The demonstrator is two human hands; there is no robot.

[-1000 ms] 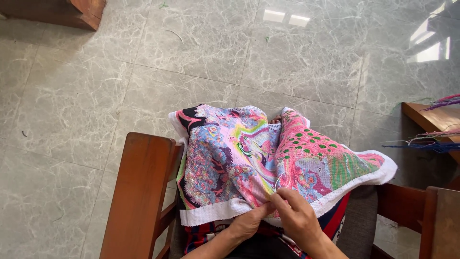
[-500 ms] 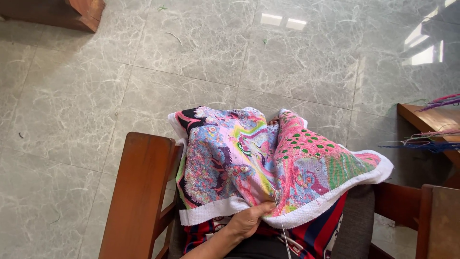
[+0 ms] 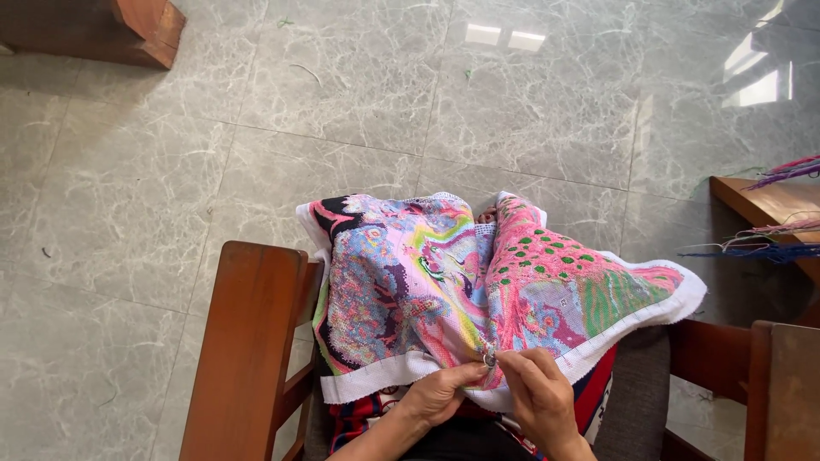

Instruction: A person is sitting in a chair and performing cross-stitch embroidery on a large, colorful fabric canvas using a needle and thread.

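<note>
A large multicoloured cross-stitch cloth (image 3: 444,282) with a white border is draped over my lap, pink, green and blue patterns facing up. My left hand (image 3: 440,393) pinches the near white edge of the cloth from below. My right hand (image 3: 538,397) is beside it, fingertips together at the cloth's near edge around a small shiny thing, likely a needle (image 3: 489,358). The two hands nearly touch at that spot.
I sit in a wooden chair; its left armrest (image 3: 248,341) and right armrest (image 3: 786,384) flank the cloth. A wooden table (image 3: 769,205) with loose coloured threads (image 3: 760,248) stands at the right. Another wooden piece (image 3: 111,30) is at top left on the grey marble floor.
My right hand dropped out of view half a second ago and has come back up to the cloth's near edge beside the left hand. The cloth has shifted slightly.
</note>
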